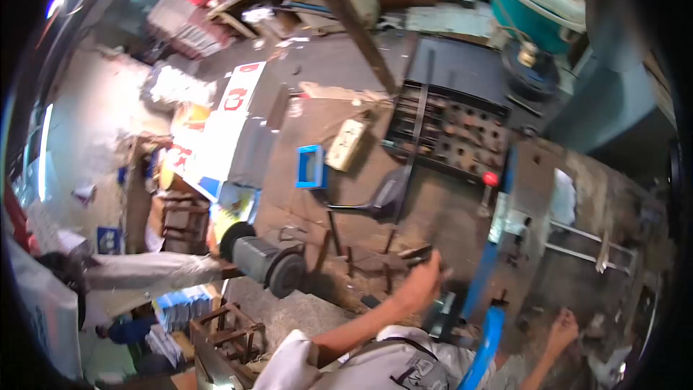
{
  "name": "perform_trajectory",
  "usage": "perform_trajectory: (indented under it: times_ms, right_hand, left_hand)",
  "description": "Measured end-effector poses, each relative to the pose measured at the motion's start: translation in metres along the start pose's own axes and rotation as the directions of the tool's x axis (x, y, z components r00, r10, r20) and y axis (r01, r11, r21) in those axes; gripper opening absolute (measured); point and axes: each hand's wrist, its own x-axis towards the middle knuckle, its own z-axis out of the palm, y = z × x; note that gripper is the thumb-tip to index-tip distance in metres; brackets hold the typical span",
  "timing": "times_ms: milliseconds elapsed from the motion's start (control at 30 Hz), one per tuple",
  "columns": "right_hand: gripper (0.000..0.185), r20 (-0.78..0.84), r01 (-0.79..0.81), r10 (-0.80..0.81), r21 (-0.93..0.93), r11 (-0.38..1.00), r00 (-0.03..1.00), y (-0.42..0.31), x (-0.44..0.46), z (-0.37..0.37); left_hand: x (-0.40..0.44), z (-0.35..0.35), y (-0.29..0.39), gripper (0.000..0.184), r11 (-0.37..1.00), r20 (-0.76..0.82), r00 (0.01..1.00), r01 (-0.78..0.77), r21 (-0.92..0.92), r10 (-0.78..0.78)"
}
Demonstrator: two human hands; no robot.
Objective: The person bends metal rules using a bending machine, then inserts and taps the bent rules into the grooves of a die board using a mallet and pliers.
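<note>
Gripping what looks like a dark metal piece [414,252] near the brown worktop [451,209], the person's left hand [427,274] could drop it if that end hold slackens; whether the right hand [563,331] is open or closed cannot be told.

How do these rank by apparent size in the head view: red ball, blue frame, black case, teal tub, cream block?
1. Black case
2. Teal tub
3. Cream block and blue frame, too close to rank
4. Red ball
</note>
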Motion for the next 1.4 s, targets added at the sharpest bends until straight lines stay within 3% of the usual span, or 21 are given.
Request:
perform_trajectory:
  times_ms: [33, 67, 100, 133, 167, 200, 300, 433, 500, 567, 633, 700, 767, 800, 900, 1033, 1200, 1267, 1300, 1367, 1400]
  right_hand:
    - [0.024, -0.064, 0.01, -0.009, 0.008, 1.0, 0.998, 0.012, -0.017, -0.008]
    - [0.024, -0.107, -0.029, 0.024, -0.047, 0.998, 0.994, -0.031, -0.027, -0.027]
    - [0.025, -0.092, 0.066, -0.065, 0.003, 0.998, 0.994, -0.041, -0.027, -0.033]
    - [0.028, -0.024, -0.034, 0.033, -0.016, 0.999, 0.999, -0.055, -0.026, -0.037]
    - [0.028, 0.018, -0.05, 0.049, 0.023, 0.998, 0.999, -0.06, -0.017, -0.034]
    - [0.032, 0.006, 0.014, -0.014, -0.031, 0.999, 1.0, -0.045, -0.012, -0.034]
    - [0.045, -0.075, -0.11, 0.109, -0.019, 0.994, 0.991, -0.071, -0.014, -0.049]
    - [0.039, -0.05, -0.121, 0.125, 0.082, 0.989, 0.991, -0.105, -0.02, -0.07]
    - [0.032, -0.025, -0.048, 0.052, 0.121, 0.991, 0.998, -0.125, -0.025, -0.083]
    - [0.031, -0.032, -0.01, 0.015, 0.149, 0.989, 0.999, -0.147, -0.027, -0.091]
    - [0.029, -0.035, 0.024, -0.018, 0.173, 0.985, 0.999, -0.171, -0.031, -0.101]
    - [0.028, -0.049, 0.107, -0.099, 0.229, 0.968, 0.994, -0.195, -0.031, -0.106]
    - [0.027, -0.031, 0.146, -0.143, 0.264, 0.953, 0.989, -0.212, -0.033, -0.102]
    - [0.026, -0.022, 0.193, -0.195, 0.299, 0.935, 0.98, -0.221, -0.032, -0.098]
    - [0.026, 0.02, 0.255, -0.277, 0.332, 0.908, 0.961, -0.246, -0.034, -0.087]
    - [0.026, 0.087, 0.217, -0.278, 0.42, 0.881, 0.957, -0.274, -0.039, -0.09]
    - [0.026, 0.085, 0.273, -0.334, 0.411, 0.87, 0.939, -0.279, -0.045, -0.101]
    - [0.027, 0.065, 0.271, -0.321, 0.393, 0.878, 0.945, -0.274, -0.051, -0.113]
    - [0.027, 0.051, 0.257, -0.298, 0.378, 0.889, 0.953, -0.269, -0.055, -0.118]
    - [0.028, 0.063, 0.201, -0.247, 0.405, 0.892, 0.967, -0.255, -0.058, -0.123]
    - [0.028, 0.088, 0.169, -0.217, 0.383, 0.908, 0.972, -0.248, -0.06, -0.122]
  left_hand:
    - [0.014, -0.016, 0.022, 0.041, 0.992, 0.099, 0.992, 0.088, -0.095, -0.078]
    - [0.027, -0.023, 0.032, 0.032, 0.992, -0.073, 0.991, -0.118, -0.045, 0.114]
    - [0.046, -0.042, 0.057, 0.03, 0.941, -0.183, 0.931, -0.331, -0.064, 0.315]
    - [0.067, -0.051, 0.081, 0.018, 0.939, -0.211, 0.932, -0.323, -0.118, 0.294]
    - [0.084, -0.059, 0.1, 0.022, 0.912, -0.245, 0.9, -0.396, -0.111, 0.361]
    - [0.098, -0.045, 0.115, 0.025, 0.865, -0.23, 0.862, -0.486, -0.123, 0.451]
    - [0.138, -0.028, 0.124, 0.024, 0.785, -0.112, 0.788, -0.614, -0.081, 0.605]
    - [0.159, -0.006, 0.124, 0.023, 0.813, -0.083, 0.828, -0.561, -0.157, 0.555]
    - [0.165, 0.001, 0.128, 0.021, 0.802, -0.108, 0.824, -0.566, -0.191, 0.556]
    - [0.168, -0.001, 0.135, 0.023, 0.754, -0.034, 0.765, -0.64, -0.147, 0.643]
    - [0.176, -0.017, 0.151, 0.027, 0.475, 0.363, 0.494, -0.867, 0.149, 0.79]
    - [0.195, -0.021, 0.153, 0.029, 0.451, 0.402, 0.447, -0.888, 0.092, 0.799]
    - [0.207, -0.024, 0.159, 0.025, 0.509, 0.415, 0.401, -0.84, -0.19, 0.817]
    - [0.207, -0.023, 0.164, 0.02, 0.658, 0.434, 0.528, -0.715, -0.237, 0.73]
    - [0.203, -0.01, 0.155, 0.015, 0.586, 0.411, 0.463, -0.769, -0.255, 0.786]
    - [0.195, -0.01, 0.144, 0.017, 0.708, 0.36, 0.612, -0.641, -0.296, 0.704]
    - [0.2, -0.006, 0.131, 0.019, 0.701, 0.352, 0.614, -0.677, -0.226, 0.707]
    - [0.201, -0.022, 0.129, 0.02, 0.829, 0.169, 0.842, -0.432, -0.356, 0.511]
    - [0.196, -0.042, 0.136, 0.02, 0.887, -0.001, 0.897, -0.438, -0.142, 0.443]
    - [0.207, -0.044, 0.1, 0.016, 0.725, -0.321, 0.66, -0.539, 0.428, 0.68]
    - [0.204, -0.034, 0.087, 0.014, 0.853, -0.277, 0.81, -0.456, 0.254, 0.516]
